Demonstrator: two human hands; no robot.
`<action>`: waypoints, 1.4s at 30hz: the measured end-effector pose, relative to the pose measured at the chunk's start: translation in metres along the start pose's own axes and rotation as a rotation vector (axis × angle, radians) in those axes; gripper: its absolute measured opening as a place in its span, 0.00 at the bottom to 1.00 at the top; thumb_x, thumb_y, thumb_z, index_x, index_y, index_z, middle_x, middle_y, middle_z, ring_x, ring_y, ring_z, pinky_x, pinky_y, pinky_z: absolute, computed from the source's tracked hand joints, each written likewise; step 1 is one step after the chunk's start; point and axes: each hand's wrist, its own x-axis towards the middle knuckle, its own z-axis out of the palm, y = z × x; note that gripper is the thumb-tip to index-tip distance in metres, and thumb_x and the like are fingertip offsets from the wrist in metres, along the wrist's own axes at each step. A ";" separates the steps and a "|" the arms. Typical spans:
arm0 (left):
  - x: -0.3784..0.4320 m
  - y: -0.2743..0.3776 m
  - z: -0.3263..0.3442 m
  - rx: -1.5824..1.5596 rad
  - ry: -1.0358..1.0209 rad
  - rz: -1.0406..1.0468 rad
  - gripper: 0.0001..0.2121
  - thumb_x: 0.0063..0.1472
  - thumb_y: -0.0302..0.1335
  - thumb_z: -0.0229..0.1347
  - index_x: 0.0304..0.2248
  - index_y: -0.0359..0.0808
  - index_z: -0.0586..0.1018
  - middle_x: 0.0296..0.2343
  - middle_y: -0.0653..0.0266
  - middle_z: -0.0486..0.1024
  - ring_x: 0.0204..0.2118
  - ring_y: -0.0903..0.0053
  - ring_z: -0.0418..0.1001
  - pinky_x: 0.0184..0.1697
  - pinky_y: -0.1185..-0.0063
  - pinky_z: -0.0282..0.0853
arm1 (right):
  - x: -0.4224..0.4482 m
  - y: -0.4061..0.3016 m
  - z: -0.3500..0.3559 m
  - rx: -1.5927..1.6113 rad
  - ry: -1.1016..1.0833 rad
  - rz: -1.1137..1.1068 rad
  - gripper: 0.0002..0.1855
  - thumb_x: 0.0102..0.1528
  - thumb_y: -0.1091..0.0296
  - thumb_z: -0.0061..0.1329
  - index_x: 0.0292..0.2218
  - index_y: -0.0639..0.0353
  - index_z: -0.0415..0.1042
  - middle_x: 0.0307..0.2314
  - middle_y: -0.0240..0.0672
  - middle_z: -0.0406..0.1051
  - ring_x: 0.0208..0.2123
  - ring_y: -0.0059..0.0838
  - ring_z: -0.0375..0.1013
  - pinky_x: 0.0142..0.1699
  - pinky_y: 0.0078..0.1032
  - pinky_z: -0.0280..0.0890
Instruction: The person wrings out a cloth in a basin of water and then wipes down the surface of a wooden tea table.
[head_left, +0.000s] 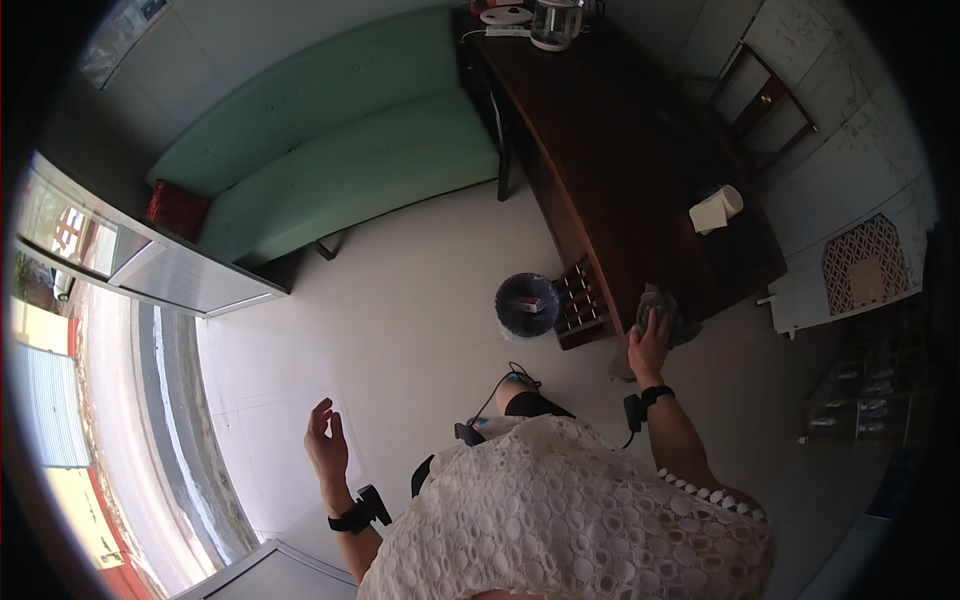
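My right hand (651, 346) presses a crumpled dark grey cloth (679, 319) against the near end of a dark brown wooden desk (592, 142). Part of the cloth hangs past the desk's edge. Out to the left, my left hand (327, 442) is raised over the pale floor with nothing in it, its fingers loosely bent and apart. On the desktop, beyond the cloth, lies a roll of paper (716, 208) with a loose end.
A lined waste bin (526, 306) with a small box inside stands against the desk's left side. A green sofa (352, 172) with a red cushion (177, 208) runs along the wall. A glass kettle (555, 26) sits at the desk's far end. Left is an open doorway onto a street.
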 end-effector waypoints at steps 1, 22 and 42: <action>0.019 0.004 0.006 -0.015 -0.041 0.035 0.12 0.61 0.23 0.52 0.45 0.37 0.75 0.40 0.58 0.78 0.41 0.65 0.77 0.44 0.72 0.72 | -0.005 0.008 0.010 0.028 0.055 0.018 0.33 0.62 0.53 0.38 0.63 0.50 0.46 0.61 0.52 0.42 0.62 0.56 0.46 0.60 0.50 0.53; 0.348 0.099 0.082 -0.050 -0.315 0.390 0.13 0.62 0.22 0.50 0.46 0.33 0.75 0.39 0.53 0.77 0.41 0.66 0.76 0.47 0.72 0.71 | 0.143 -0.203 0.028 -0.067 -0.029 0.361 0.32 0.59 0.57 0.41 0.61 0.52 0.51 0.62 0.51 0.39 0.61 0.62 0.43 0.57 0.59 0.50; 0.697 0.238 0.162 -0.001 -0.434 0.743 0.13 0.62 0.20 0.48 0.46 0.30 0.74 0.40 0.54 0.77 0.44 0.67 0.76 0.47 0.73 0.71 | 0.301 -0.324 0.060 0.110 0.168 0.340 0.30 0.58 0.51 0.44 0.60 0.36 0.54 0.63 0.36 0.42 0.64 0.49 0.43 0.59 0.61 0.46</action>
